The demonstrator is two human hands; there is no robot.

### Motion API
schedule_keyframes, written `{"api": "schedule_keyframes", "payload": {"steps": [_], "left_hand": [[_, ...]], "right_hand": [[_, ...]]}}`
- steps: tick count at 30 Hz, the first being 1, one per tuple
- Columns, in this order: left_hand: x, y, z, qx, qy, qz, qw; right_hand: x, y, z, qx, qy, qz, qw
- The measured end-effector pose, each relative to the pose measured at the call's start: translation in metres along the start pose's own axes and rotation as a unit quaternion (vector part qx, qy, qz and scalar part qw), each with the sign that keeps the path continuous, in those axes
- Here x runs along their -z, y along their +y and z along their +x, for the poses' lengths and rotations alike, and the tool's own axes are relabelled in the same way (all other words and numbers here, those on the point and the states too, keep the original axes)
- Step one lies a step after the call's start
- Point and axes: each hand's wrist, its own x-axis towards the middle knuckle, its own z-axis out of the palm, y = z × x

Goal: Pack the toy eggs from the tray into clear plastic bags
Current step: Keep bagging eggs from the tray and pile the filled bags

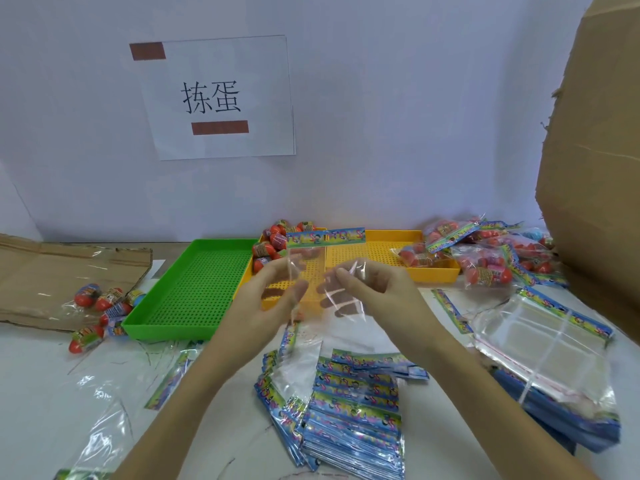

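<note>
Both my hands hold one empty clear plastic bag (pixel 313 258) upright above the table, its colourful header card on top. My left hand (pixel 273 296) pinches the bag's left edge and my right hand (pixel 370 289) pinches its right edge near the lower opening. Behind the bag lies a yellow tray (pixel 388 244) with several red toy eggs (pixel 273 244) heaped at its far left corner. A stack of empty header bags (pixel 353 410) lies on the table below my hands.
An empty green tray (pixel 187 289) sits left of the yellow one. Loose eggs (pixel 100 306) lie on flat cardboard at the left. Filled bags (pixel 485 258) pile up at the right, beside larger clear bags (pixel 543 348) and a big cardboard box (pixel 595 150).
</note>
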Motion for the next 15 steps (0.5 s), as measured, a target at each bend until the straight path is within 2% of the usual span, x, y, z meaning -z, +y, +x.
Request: {"api": "schedule_keyframes", "payload": {"steps": [2, 4, 5, 6, 7, 8, 9, 10, 12, 15], "left_hand": [[-0.006, 0.000, -0.002, 0.030, 0.007, -0.099, 0.995], [-0.012, 0.000, -0.003, 0.040, 0.051, -0.141, 0.988], [-0.014, 0.001, -0.003, 0.041, 0.076, -0.143, 0.986], [-0.017, 0.000, -0.003, 0.043, 0.098, -0.144, 0.984], [-0.018, 0.000, -0.003, 0.049, 0.119, -0.146, 0.981], [-0.020, 0.000, -0.004, 0.050, 0.139, -0.155, 0.977], [-0.021, 0.001, -0.004, 0.049, 0.157, -0.161, 0.973], [-0.022, 0.001, -0.004, 0.042, 0.173, -0.159, 0.971], [-0.023, 0.001, -0.005, 0.037, 0.186, -0.140, 0.972], [-0.021, -0.001, -0.003, 0.050, 0.192, -0.151, 0.968]], "right_hand": [[-0.006, 0.001, 0.000, -0.003, -0.001, 0.007, 1.000], [-0.013, 0.006, -0.001, 0.024, 0.082, -0.069, 0.994], [-0.015, 0.008, -0.002, 0.077, 0.164, -0.152, 0.972], [-0.016, 0.009, -0.003, 0.153, 0.233, -0.235, 0.931], [-0.016, 0.009, -0.004, 0.242, 0.257, -0.294, 0.888], [-0.018, 0.011, -0.005, 0.308, 0.233, -0.326, 0.863], [-0.021, 0.013, -0.007, 0.331, 0.183, -0.331, 0.865], [-0.026, 0.015, -0.009, 0.314, 0.132, -0.324, 0.883], [-0.038, 0.019, -0.010, 0.222, 0.066, -0.316, 0.920], [-0.045, 0.023, -0.008, 0.145, 0.059, -0.243, 0.957]]}}
